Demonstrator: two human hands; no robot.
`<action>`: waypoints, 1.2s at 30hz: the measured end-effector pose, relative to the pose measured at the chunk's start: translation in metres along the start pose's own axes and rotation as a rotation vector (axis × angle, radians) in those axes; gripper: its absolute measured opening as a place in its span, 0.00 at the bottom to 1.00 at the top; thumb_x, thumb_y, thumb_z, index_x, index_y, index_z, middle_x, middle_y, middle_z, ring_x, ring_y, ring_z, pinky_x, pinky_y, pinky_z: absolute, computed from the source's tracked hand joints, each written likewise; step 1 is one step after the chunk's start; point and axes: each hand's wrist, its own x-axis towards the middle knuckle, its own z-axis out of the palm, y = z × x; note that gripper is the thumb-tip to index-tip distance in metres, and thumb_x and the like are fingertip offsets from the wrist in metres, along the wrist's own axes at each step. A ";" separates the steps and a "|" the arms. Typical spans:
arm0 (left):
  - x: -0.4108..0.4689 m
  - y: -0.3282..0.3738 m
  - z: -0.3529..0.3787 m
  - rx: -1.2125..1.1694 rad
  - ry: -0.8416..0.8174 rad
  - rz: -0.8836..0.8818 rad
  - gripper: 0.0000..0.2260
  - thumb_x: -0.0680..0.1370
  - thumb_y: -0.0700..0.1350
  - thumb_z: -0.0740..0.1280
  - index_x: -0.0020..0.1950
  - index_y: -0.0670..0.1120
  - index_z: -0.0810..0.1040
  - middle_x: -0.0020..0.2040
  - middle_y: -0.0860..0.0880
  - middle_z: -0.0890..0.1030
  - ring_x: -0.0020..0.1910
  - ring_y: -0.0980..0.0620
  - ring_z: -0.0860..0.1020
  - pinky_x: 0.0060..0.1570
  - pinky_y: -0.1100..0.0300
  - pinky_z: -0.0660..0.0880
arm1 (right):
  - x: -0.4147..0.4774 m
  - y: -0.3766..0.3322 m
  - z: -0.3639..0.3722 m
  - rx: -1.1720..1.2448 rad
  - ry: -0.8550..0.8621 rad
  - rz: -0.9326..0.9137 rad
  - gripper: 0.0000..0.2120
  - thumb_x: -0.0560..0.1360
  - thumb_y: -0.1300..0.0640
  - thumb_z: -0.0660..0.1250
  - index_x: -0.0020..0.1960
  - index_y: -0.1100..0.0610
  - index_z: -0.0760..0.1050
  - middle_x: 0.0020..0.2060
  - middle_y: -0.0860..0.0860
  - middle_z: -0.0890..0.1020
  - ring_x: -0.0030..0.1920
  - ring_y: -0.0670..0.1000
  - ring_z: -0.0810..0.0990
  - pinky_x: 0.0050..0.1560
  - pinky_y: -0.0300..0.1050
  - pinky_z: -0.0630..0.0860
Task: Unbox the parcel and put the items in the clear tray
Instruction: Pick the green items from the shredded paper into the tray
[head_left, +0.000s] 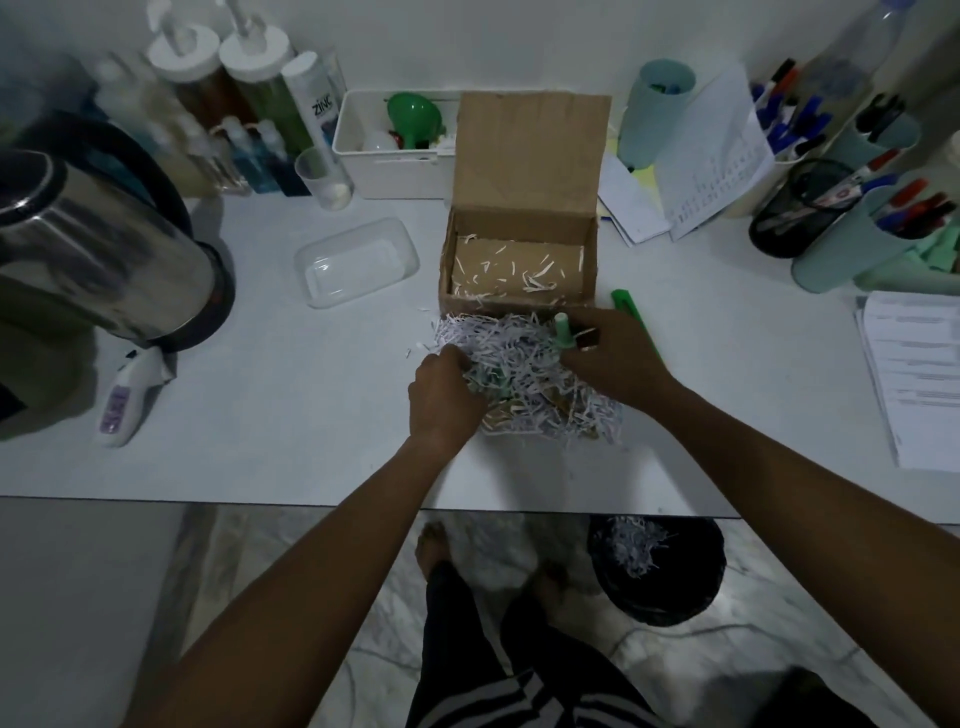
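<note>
The open cardboard parcel (519, 244) stands mid-table with its lid raised and only stray paper shreds inside. In front of it lies a heap of shredded paper (524, 374) with some brown and green bits showing through. My left hand (441, 400) digs into the heap's left side, fingers closed in the shreds. My right hand (608, 358) rests on the heap's right side and holds a small green item (562, 332) together with a small dark one (588, 340). The clear tray (358, 267) sits left of the parcel with nothing in it.
A steel kettle (98, 249) and a white thermometer (124, 400) are at the left. Bottles, a white bin (395, 140) and pen cups line the back. A green cutter (631, 317) lies right of the parcel. Papers (914, 374) lie at the right. A dark waste bin (657, 566) stands below the table edge.
</note>
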 end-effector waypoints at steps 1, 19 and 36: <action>0.000 0.000 0.001 0.000 0.005 0.001 0.19 0.68 0.45 0.75 0.56 0.45 0.77 0.53 0.43 0.81 0.52 0.42 0.79 0.48 0.52 0.73 | -0.003 0.000 -0.001 0.036 0.024 0.006 0.06 0.73 0.58 0.71 0.49 0.54 0.83 0.39 0.48 0.85 0.39 0.46 0.83 0.48 0.11 0.53; -0.014 -0.010 -0.020 -0.251 0.133 0.137 0.07 0.67 0.42 0.71 0.44 0.50 0.82 0.47 0.50 0.84 0.42 0.50 0.81 0.47 0.50 0.80 | -0.016 -0.001 0.031 0.002 -0.044 -0.233 0.07 0.76 0.58 0.70 0.53 0.58 0.82 0.46 0.56 0.83 0.45 0.54 0.78 0.44 0.44 0.72; 0.000 -0.010 -0.017 -0.291 0.103 0.142 0.09 0.73 0.43 0.73 0.52 0.47 0.87 0.43 0.48 0.87 0.34 0.58 0.79 0.39 0.70 0.74 | 0.003 0.005 0.027 -0.017 -0.057 -0.112 0.04 0.75 0.59 0.68 0.49 0.56 0.81 0.43 0.53 0.83 0.43 0.54 0.79 0.44 0.48 0.76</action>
